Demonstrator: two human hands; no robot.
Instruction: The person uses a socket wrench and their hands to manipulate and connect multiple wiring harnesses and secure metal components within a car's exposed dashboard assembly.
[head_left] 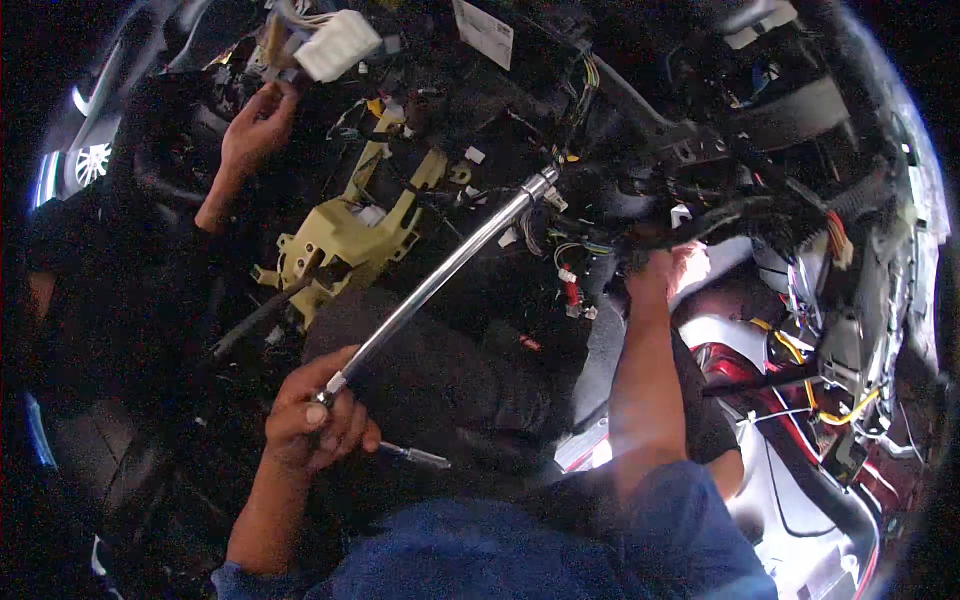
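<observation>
My left hand (325,415) is wrapped round a ratchet wrench, whose handle end pokes out below the fingers. From the wrench a long chrome extension bar (440,285) slants up and to the right, ending in a socket (543,182) beside loose wiring. My right arm reaches forward over a grey panel. At its end my right hand (670,270) goes in under dark harnesses, in bright glare; its fingers are hidden. A pale yellow-green bracket (345,245) stands left of the bar.
A co-worker's hand (260,125) is at the upper left, near a white connector block (338,45). Stripped dashboard framing and wire bundles (590,85) fill the far side. On the right are yellow wiring (845,415) and a red-and-white door sill area (790,480).
</observation>
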